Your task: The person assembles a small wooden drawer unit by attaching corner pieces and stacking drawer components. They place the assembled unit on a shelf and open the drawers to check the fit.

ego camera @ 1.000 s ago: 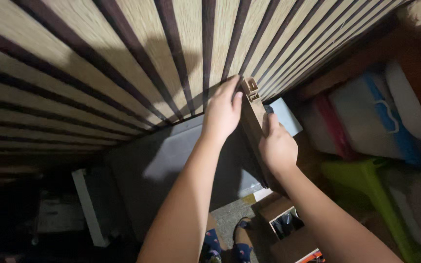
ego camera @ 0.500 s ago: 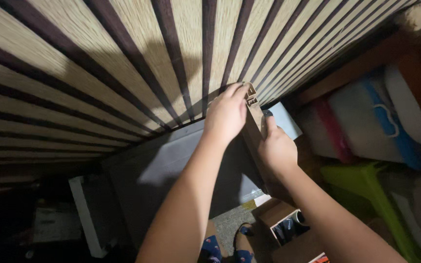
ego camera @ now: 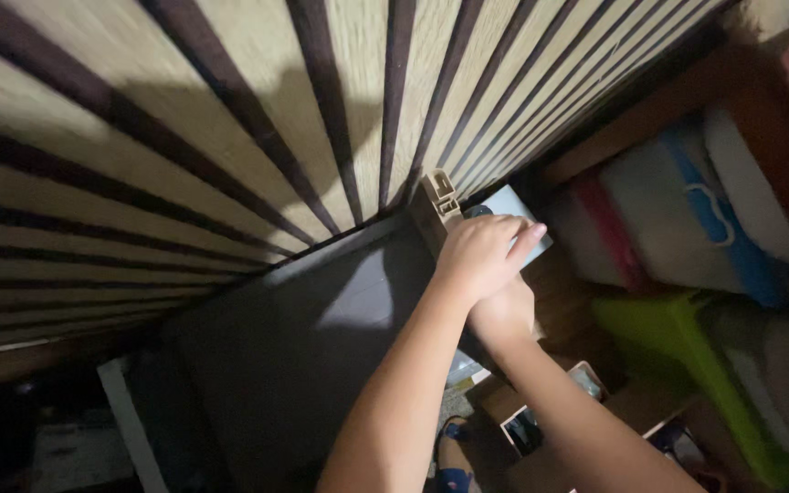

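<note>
I log: left hand (ego camera: 481, 256) atop right hand (ego camera: 504, 315), both at top edge of brown board (ego camera: 436, 210) against slatted wall (ego camera: 230, 119). Left fingers curled, touching pale blue box (ego camera: 518, 205) beside board. Right grip hidden, cannot tell. Grey panel (ego camera: 321, 338) left of board; green stool (ego camera: 687, 347) right.

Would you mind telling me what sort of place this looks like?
Probably a cluttered household storage corner: a slatted wall panel, stacked plastic storage bins, a green plastic stool and open cardboard boxes on the floor.
</note>
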